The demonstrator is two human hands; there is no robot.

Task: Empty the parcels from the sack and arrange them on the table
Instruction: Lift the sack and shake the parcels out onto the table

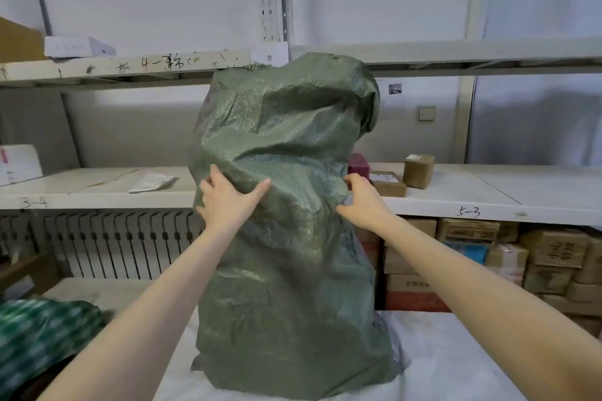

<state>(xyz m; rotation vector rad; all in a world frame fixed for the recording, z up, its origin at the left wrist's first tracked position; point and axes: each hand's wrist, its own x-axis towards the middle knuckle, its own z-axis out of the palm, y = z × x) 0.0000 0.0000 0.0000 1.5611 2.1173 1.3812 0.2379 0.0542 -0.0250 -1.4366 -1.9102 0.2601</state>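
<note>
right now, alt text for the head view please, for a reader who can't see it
Two bare hands steady a bulging green woven sack upright on a white table: the left hand lies spread on its front, the right hand grips its side. Shelves with cardboard boxes stand behind.
</note>
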